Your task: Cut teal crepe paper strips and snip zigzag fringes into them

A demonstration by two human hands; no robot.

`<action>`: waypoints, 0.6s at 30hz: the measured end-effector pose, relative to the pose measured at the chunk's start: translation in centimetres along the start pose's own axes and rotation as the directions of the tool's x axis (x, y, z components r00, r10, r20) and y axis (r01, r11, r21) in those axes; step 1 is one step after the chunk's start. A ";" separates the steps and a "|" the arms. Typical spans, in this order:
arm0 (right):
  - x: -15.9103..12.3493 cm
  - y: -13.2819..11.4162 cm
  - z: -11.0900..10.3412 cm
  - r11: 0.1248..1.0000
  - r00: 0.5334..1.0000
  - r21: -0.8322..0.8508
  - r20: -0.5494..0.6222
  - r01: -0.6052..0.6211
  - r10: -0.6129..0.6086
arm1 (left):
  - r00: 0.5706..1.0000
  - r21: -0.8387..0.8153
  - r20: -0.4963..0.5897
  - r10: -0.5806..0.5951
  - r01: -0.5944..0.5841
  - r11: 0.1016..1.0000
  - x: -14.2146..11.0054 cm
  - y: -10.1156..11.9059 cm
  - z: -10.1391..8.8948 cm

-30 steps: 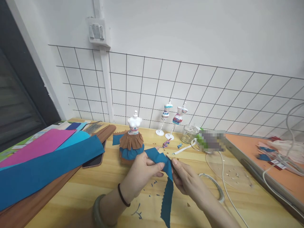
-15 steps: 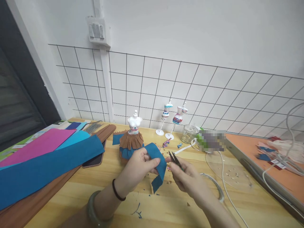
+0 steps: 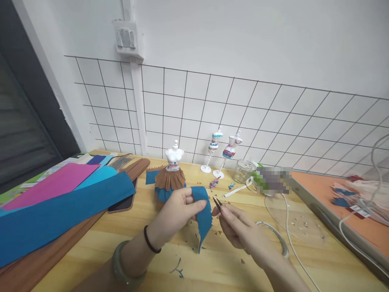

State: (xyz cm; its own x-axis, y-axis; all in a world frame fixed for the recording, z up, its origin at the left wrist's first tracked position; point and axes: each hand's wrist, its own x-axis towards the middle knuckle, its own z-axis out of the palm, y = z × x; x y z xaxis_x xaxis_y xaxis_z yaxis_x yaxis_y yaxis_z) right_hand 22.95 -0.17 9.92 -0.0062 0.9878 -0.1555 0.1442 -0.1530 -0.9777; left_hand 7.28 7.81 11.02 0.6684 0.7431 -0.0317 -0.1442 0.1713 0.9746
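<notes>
My left hand (image 3: 182, 207) pinches a blue fabric strip (image 3: 203, 215) between thumb and fingers. The strip hangs down, and its right edge is cut in small zigzags. In my right hand (image 3: 238, 227) is a pair of small dark-bladed scissors (image 3: 218, 204), blades slightly parted and pointing up and left. The tips are just right of the strip, apart from it. Most of the handles are hidden in my palm. Behind my left hand stands a small white dress form (image 3: 174, 156) wearing a tiered skirt (image 3: 170, 179) in brown and blue.
Two small painted forms (image 3: 213, 148) stand near the wall beside a glass jar (image 3: 244, 171). Folded fabrics (image 3: 67, 198) and a phone (image 3: 121, 203) lie at left. Fabric scraps dot the wooden table (image 3: 152, 263). A white cable (image 3: 287, 227) and an orange tray (image 3: 322, 194) are at right.
The scissor blades have come closer together, with the tips slightly left of before. The blue strip has turned, its zigzag edge now showing along the right and its lower end hanging straighter.
</notes>
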 end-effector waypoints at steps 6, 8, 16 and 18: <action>-0.5 -0.7 0.0 0.996 0.994 -0.027 0.075 -0.082 0.084 | 0.990 -0.006 0.131 0.046 -0.045 0.999 0.1 -0.3 -0.3; -0.6 -0.8 0.0 0.996 0.994 -0.038 0.075 -0.078 0.081 | 0.990 -0.006 0.137 0.039 -0.039 0.999 0.2 -0.4 -0.3; -0.2 0.6 0.1 0.990 0.998 -0.141 0.052 -0.028 0.036 | 0.995 0.021 0.103 -0.010 0.008 1.000 0.2 -0.6 -0.3; -0.2 0.6 0.2 0.987 0.999 -0.154 0.036 -0.034 0.040 | 0.996 0.034 0.089 -0.022 0.019 0.999 0.2 -0.6 -0.3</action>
State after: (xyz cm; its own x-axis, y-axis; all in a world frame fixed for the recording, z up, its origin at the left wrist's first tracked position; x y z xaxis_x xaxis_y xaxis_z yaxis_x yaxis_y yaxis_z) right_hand 22.88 -0.42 9.32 -0.0356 0.9793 -0.1993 0.2950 -0.1802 -0.9383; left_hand 7.31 8.09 10.40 0.7338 0.6785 -0.0337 -0.1061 0.1635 0.9808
